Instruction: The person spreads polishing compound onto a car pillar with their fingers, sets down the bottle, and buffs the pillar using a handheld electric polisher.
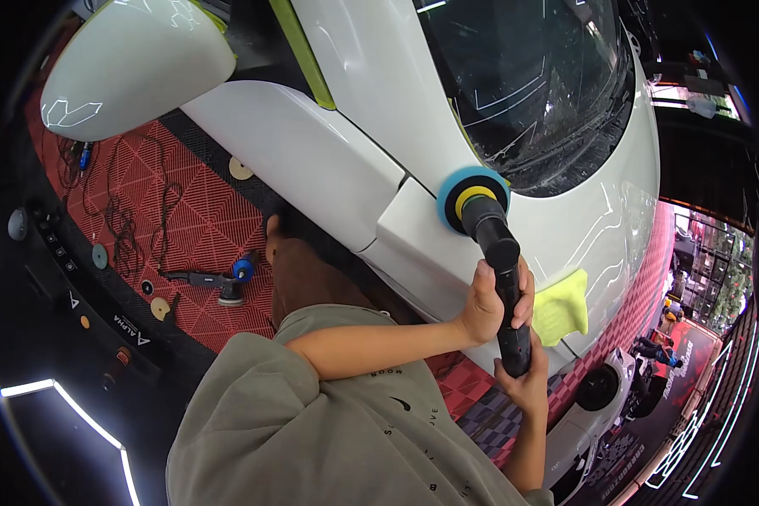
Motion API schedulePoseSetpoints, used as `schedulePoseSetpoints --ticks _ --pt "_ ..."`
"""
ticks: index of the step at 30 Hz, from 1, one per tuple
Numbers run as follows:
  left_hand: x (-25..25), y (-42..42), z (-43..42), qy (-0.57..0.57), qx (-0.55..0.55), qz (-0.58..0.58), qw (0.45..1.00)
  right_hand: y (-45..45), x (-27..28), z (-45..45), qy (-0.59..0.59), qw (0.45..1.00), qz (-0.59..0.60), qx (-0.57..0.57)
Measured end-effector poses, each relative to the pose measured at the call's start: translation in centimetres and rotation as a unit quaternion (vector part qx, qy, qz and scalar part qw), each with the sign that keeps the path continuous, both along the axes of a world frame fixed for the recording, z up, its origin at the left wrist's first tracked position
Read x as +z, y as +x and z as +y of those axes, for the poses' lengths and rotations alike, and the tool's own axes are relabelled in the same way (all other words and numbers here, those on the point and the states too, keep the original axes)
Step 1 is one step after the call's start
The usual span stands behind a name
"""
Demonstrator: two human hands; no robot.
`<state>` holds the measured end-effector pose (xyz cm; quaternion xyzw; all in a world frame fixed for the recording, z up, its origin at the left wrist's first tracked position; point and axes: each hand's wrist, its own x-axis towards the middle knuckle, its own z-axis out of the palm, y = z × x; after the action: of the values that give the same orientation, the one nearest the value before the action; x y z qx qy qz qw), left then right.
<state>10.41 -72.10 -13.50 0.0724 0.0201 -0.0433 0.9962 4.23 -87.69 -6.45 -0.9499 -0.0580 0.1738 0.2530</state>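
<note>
Both my hands are on a black handheld polisher [505,291]. My left hand [487,308] wraps round its body, and my right hand [527,381] grips the rear end. At the polisher's front, a round blue pad [449,187] with a yellow centre lies against the white car's [396,93] bodywork, close beside the dark windshield [540,84]. A yellow-green cloth [562,308] rests on the car panel, just right of my hands. Green masking tape [304,55] runs along part of the car's edge.
A second polisher [207,277] with a blue end lies on the red floor tiles [202,215], among black cables [126,228] and loose round pads [240,169]. The car's side mirror [135,72] juts out at upper left. Another white car [573,434] stands at lower right.
</note>
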Motion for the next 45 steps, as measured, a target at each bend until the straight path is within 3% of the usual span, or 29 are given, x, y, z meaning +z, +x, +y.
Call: schedulePoseSetpoints --ticks 9,21,36,39,41,45 --pt "2.6 4.4 9.7 0.001 0.096 0.0 0.995 6.8 1.4 8.2 0.019 0.993 -0.044 0.106" --pt "10.0 12.7 22.4 0.056 0.146 -0.074 0.985 15.1 7.2 20.4 0.061 0.984 -0.094 0.136" --pt "17.6 21.8 32.3 0.037 0.231 -0.119 0.965 23.9 14.8 30.4 0.06 0.977 -0.14 0.152" --pt "18.1 23.0 32.4 0.076 0.237 -0.147 0.957 24.6 14.7 30.1 0.085 0.979 -0.122 0.139" --pt "18.1 22.4 31.1 0.033 0.224 -0.125 0.966 23.8 13.5 28.5 0.082 0.979 -0.128 0.136" --pt "15.4 19.7 27.8 0.077 0.168 -0.106 0.977 20.4 9.5 24.8 0.183 0.979 -0.022 0.082"
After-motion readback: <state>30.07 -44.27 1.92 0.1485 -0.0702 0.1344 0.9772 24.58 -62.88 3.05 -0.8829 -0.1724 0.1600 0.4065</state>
